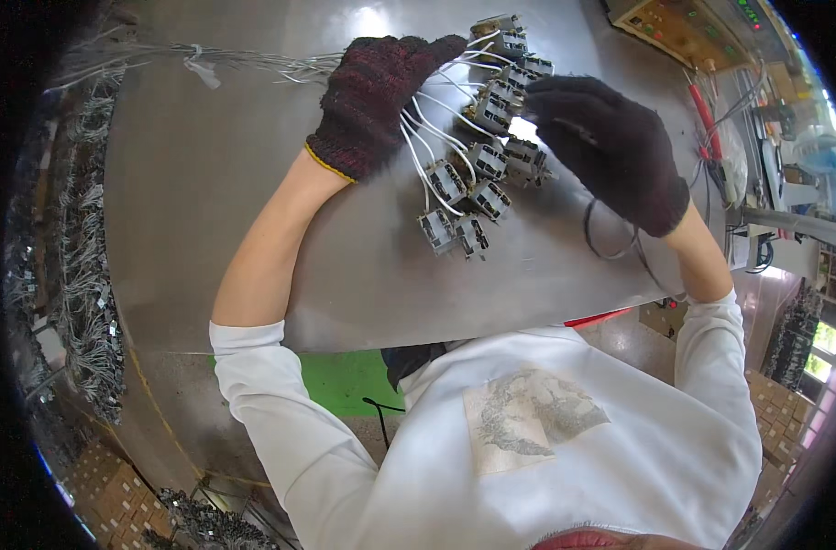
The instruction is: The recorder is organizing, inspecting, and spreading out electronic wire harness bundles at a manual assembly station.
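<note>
My left hand (pixel 368 105), in a dark maroon knitted glove with a yellow cuff edge, is closed around a bundle of thin white wires (pixel 276 62). To its right the wires fan out to several small grey block-shaped electrical parts (pixel 489 163), which lie in a slanting cluster on the metal tabletop. Beside the cluster's right edge is my right hand (pixel 610 147), in a similar dark glove. Its fingers stretch leftward, their tips over or against the parts; contact is unclear, and the palm is hidden. Below it loops a thin dark cable (pixel 606 252).
The grey metal table (pixel 207 220) curves toward its near edge at my body. A tie (pixel 200 66) gathers the wires at left. Dense wire bundles (pixel 88 275) hang past the left edge. At the far right are a control box (pixel 679 32) and a red-handled tool (pixel 705 119).
</note>
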Motion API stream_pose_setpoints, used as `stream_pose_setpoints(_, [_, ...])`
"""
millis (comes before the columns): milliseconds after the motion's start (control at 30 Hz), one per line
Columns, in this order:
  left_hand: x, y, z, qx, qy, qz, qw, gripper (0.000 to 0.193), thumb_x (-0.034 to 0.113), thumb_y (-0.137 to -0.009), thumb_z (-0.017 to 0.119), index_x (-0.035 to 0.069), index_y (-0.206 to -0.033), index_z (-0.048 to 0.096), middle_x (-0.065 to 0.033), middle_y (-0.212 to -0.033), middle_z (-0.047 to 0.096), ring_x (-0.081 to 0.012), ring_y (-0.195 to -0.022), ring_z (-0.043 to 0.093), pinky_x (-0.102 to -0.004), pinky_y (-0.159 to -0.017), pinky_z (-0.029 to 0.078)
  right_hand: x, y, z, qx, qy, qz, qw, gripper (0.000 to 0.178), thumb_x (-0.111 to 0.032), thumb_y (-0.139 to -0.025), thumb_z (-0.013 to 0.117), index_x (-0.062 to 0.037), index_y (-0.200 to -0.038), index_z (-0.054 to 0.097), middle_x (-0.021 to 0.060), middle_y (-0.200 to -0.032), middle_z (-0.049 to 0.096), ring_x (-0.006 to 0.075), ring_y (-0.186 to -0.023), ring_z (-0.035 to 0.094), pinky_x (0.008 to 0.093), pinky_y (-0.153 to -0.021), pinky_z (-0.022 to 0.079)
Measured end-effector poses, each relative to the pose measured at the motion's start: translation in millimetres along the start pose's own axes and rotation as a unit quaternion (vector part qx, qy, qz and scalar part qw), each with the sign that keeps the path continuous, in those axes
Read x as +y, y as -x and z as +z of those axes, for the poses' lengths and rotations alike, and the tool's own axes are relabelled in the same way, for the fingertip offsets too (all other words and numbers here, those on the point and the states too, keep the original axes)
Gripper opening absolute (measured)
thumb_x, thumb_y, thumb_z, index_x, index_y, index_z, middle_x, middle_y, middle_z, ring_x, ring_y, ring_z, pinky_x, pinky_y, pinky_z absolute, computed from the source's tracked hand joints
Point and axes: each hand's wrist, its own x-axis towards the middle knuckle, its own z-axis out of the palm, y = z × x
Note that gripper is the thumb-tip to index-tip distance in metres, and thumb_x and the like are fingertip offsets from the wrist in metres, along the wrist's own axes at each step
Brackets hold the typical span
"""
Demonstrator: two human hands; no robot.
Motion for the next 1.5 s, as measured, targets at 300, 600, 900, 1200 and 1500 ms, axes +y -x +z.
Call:
stream_pose_setpoints(300, [3, -1, -2, -0.012, -0.012, -0.018, 1.000, 0.080, 0.000, -0.082, 0.073, 0.024, -0.158, 0.065, -0.0129, -0.122, 0.078, -0.0332, -0.104, 0.071, -0.0477, -0.097, 0.055, -8, 0, -1, -0.076, 0.079, -0.015, 0.994, 0.035, -0.024, -0.099, 0.081, -0.0240, -0.134, 0.079, 0.0034, -0.138, 0.077, 0.0296, -0.097, 0.081, 0.0411, -0.080, 0.066])
stream_pose_setpoints(600, [5, -3, -5, -0.020, -0.036, -0.044, 0.998, 0.077, 0.001, -0.083, 0.073, 0.021, -0.157, 0.066, -0.0145, -0.121, 0.077, -0.0351, -0.108, 0.072, -0.0485, -0.099, 0.054, -6, -21, -11, -0.012, -0.042, -0.043, 0.998, 0.032, -0.017, -0.097, 0.083, -0.0179, -0.129, 0.081, 0.0083, -0.130, 0.080, 0.0305, -0.099, 0.082, 0.0396, -0.085, 0.067])
stream_pose_setpoints(900, [1, -2, -1, -0.033, -0.021, -0.039, 0.998, 0.077, 0.005, -0.086, 0.071, 0.019, -0.161, 0.061, -0.0147, -0.115, 0.075, -0.0351, -0.103, 0.070, -0.0490, -0.096, 0.054, -18, -28, -41, -0.169, 0.025, -0.023, 0.985, 0.021, -0.006, -0.097, 0.080, -0.0037, -0.118, 0.082, 0.0104, -0.117, 0.081, 0.0233, -0.101, 0.080, 0.0347, -0.086, 0.065])
stream_pose_setpoints(1200, [-1, 0, 3, 0.027, -0.045, 0.001, 0.999, 0.070, 0.007, -0.088, 0.068, 0.021, -0.156, 0.062, -0.0093, -0.108, 0.072, -0.0309, -0.099, 0.071, -0.0473, -0.091, 0.056, -17, -51, -53, -0.241, 0.103, -0.117, 0.958, 0.029, -0.008, -0.089, 0.081, -0.0103, -0.119, 0.082, 0.0081, -0.121, 0.079, 0.0280, -0.102, 0.078, 0.0390, -0.084, 0.066])
stream_pose_setpoints(1500, [3, 0, 2, 0.037, -0.046, -0.013, 0.998, 0.071, 0.007, -0.087, 0.068, 0.024, -0.155, 0.061, -0.0096, -0.106, 0.070, -0.0313, -0.097, 0.071, -0.0494, -0.088, 0.056, -9, -42, -49, -0.190, 0.122, -0.192, 0.955, 0.032, -0.010, -0.086, 0.084, -0.0122, -0.117, 0.082, 0.0048, -0.119, 0.080, 0.0255, -0.092, 0.079, 0.0385, -0.076, 0.064])
